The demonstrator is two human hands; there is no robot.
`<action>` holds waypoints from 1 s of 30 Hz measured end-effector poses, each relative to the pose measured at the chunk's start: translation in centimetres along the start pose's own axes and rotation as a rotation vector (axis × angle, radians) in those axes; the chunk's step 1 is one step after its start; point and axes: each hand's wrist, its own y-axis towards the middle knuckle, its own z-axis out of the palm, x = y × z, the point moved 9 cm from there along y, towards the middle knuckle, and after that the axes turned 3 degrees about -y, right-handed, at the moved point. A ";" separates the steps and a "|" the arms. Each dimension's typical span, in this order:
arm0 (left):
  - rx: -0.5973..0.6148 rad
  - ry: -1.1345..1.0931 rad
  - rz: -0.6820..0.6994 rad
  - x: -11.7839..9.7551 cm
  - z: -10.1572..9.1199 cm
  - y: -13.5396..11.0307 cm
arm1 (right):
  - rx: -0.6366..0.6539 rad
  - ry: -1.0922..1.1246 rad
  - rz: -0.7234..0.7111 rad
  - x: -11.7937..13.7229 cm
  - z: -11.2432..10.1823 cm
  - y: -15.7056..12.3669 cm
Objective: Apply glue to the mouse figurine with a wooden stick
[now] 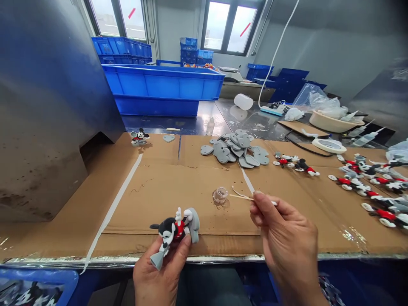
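1. Left hand [157, 276]: sat low at the near edge of the table, fingers curled shut around a cartoon mouse figurine [174, 231]. The thumb pressed the red-shorted body from the right; the figurine lay tilted, its grey foot [157, 260] pointing down toward the palm and a grey heart-shaped base [193, 221] touching its upper side.

2. Right hand [287, 242]: held just right of centre, thumb and forefinger pinched narrow on a thin wooden stick [242, 196]. The stick's free end reached left, near a small clear cup [219, 195] on the cardboard sheet [165, 191].

3. Contents of the cup: probably glue, though the view was too small to be sure.

4. Judgement on the step in hand: the stick looked ready to carry a dab from the cup to the joint between figurine and base. To do it well, take only a little on the tip, keep the figurine steady in the closed left grip, and turn the joint face up so nothing runs onto the painted parts.

5. Stock nearby: a pile of grey heart bases [237, 148] lay beyond the cup; loose figurines [366, 182] lay in rows at the right; one finished figurine [139, 137] stood well apart at the far left.

6. Background: a blue crate [162, 87] stood behind the cardboard.
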 end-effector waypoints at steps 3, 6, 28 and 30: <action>-0.012 0.017 0.015 0.0 -0.1 0.0 | 0.091 -0.036 -0.068 2.0 0.6 -2.5; 0.000 0.080 0.056 -0.1 -0.4 0.2 | 0.225 -0.106 -0.153 2.6 1.6 -4.9; 0.007 0.196 0.222 -1.0 -0.9 0.4 | 0.445 -0.364 -0.461 1.4 4.9 -8.7; 0.040 0.204 0.242 -1.1 -0.8 0.4 | 0.425 -0.414 -0.485 1.5 4.9 -9.0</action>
